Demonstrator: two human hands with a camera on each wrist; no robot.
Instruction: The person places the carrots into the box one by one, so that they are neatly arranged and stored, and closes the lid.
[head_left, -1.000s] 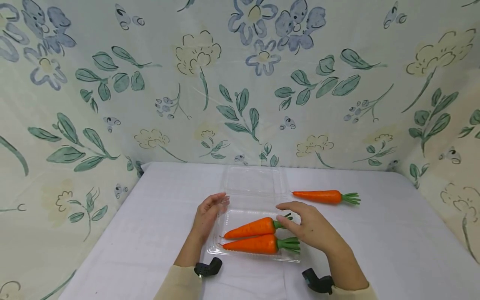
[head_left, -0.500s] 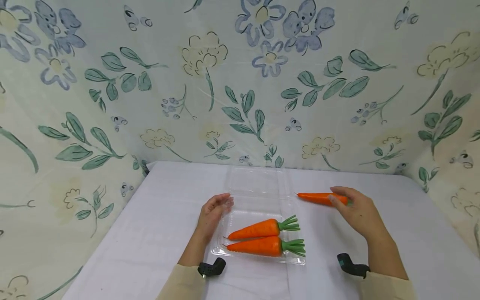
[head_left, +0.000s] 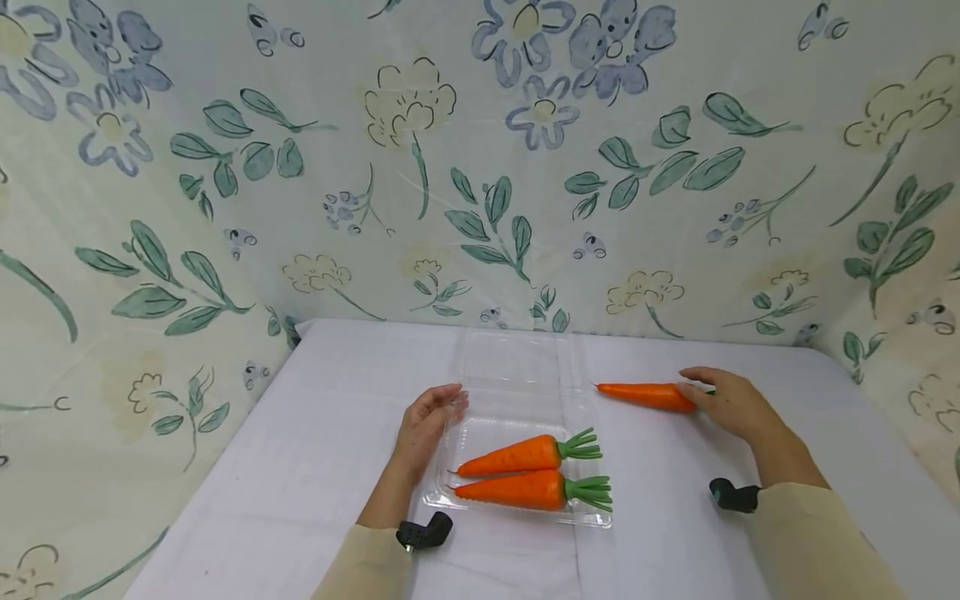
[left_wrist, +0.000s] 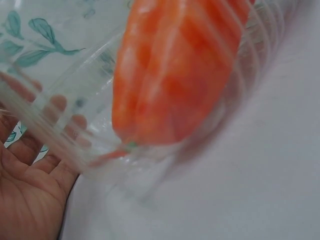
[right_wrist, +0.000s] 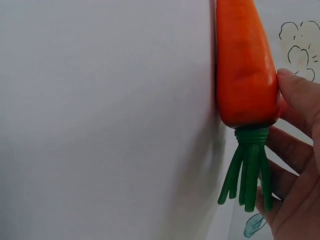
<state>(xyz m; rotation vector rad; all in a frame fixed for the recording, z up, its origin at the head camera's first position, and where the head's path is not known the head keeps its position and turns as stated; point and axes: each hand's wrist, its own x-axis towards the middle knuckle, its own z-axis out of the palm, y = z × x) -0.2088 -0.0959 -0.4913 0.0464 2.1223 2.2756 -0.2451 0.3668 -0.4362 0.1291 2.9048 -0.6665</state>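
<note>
A clear plastic clamshell box (head_left: 480, 427) lies with its lid raised away from me. Two orange carrots (head_left: 510, 457) with green stems lie side by side in its base. My left hand (head_left: 425, 422) rests along the box's left side; in the left wrist view its relaxed fingers (left_wrist: 59, 103) show through the plastic. Right of the box lies a third carrot (head_left: 641, 395). My right hand (head_left: 731, 406) holds that carrot by its thick end, thumb on the near side and fingers behind, as the right wrist view shows. The hand mostly hides its stems in the head view.
White cloth (head_left: 315, 467) covers the table. Behind it and at both sides hangs a flower-patterned curtain (head_left: 315, 200). The open lid (head_left: 513, 358) extends toward the table's back edge. A black wrist camera (head_left: 425, 531) sits on my left wrist, another (head_left: 733, 495) on the right.
My right hand has left the stems of the two carrots in the box, moved right and taken hold of the third carrot's thick end. The left hand has stayed at the box.
</note>
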